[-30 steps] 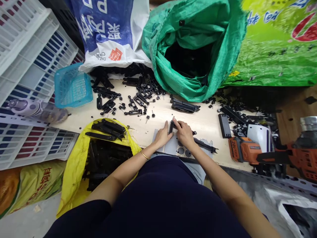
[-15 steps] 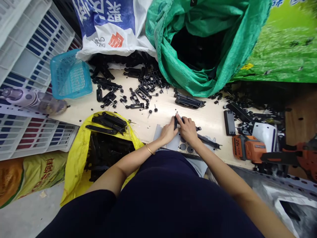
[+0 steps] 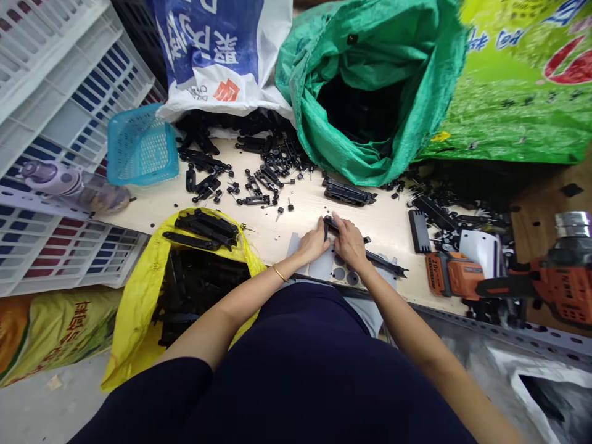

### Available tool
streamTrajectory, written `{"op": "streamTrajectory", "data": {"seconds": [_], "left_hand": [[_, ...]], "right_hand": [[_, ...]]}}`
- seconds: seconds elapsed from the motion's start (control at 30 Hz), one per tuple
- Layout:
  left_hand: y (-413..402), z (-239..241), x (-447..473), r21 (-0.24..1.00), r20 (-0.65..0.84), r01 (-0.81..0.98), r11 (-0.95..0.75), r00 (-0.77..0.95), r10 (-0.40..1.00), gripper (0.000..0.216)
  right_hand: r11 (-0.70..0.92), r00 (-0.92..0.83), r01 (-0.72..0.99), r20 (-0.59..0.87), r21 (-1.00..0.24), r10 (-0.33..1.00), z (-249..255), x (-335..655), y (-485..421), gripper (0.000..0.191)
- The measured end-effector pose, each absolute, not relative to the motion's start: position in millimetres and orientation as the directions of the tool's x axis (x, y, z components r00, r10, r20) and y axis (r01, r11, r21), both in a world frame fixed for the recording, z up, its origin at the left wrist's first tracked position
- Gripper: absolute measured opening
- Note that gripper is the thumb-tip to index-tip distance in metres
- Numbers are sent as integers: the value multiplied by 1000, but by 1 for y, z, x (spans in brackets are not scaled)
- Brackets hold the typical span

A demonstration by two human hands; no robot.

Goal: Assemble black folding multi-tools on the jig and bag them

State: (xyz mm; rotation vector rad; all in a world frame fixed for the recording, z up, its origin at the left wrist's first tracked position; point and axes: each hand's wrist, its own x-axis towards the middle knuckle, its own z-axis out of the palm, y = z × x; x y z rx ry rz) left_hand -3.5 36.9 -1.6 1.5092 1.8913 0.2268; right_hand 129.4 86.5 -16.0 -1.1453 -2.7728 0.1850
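Near the front edge of the worktop, my left hand (image 3: 313, 243) has its fingers closed on one end of a black plastic part (image 3: 330, 223). My right hand (image 3: 350, 243) grips the same part from the other side; much of it is hidden under the fingers. Beneath both hands lies a grey sheet with round holes (image 3: 322, 266). Another long black part with a forked end (image 3: 387, 265) rests just right of my right hand. Beyond the hands, a few long black parts (image 3: 349, 192) lie side by side.
Small black parts (image 3: 259, 185) are scattered at the back left. A yellow sack (image 3: 134, 314) of black parts stands at left, near a blue basket (image 3: 143, 148). The open green sack (image 3: 305, 105) is behind. An orange cordless power tool (image 3: 456, 275) lies at right.
The camera view has shifted slightly, showing more of the power tool at right. Both hands stay together on the black part, whose end shows a little more between them.
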Motion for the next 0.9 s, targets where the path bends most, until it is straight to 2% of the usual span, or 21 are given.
{"op": "streamTrajectory", "data": {"seconds": [0.27,0.4,0.5,0.6,0.67,0.73,0.8,0.83,0.9], "left_hand": [[43,1,-21,526,-405,827,198,39,913,76],[41,-2,-2,514,-378,801,308,-111,919,72],[37,8,-3,506,-421,810,297,-68,905,71],[38,30,-22,429,-406,881,200,-10,914,54],[47,45,-29,417,-268,903,101,16,963,42],[63,53,-24,440,-108,886,-146,214,971,40],[84,53,-9,429,-82,809,-403,479,874,37],[93,51,0,421,-133,777,-469,564,815,35],[106,46,13,399,-248,774,-491,607,755,24]], "right_hand": [[679,-677,733,60,-37,734,-20,129,82,64],[668,-665,743,67,-36,743,-17,123,78,61],[693,-686,705,106,-150,720,-9,126,69,61],[652,-630,636,209,-413,748,1,146,42,56],[464,-503,568,160,-679,850,5,167,18,39],[98,-365,438,-77,-894,928,5,189,-3,18],[-200,-262,305,-284,-931,923,2,208,-15,16],[-281,-214,257,-338,-925,917,-1,215,-17,20],[-340,-126,191,-366,-921,922,-7,225,-14,28]]}}
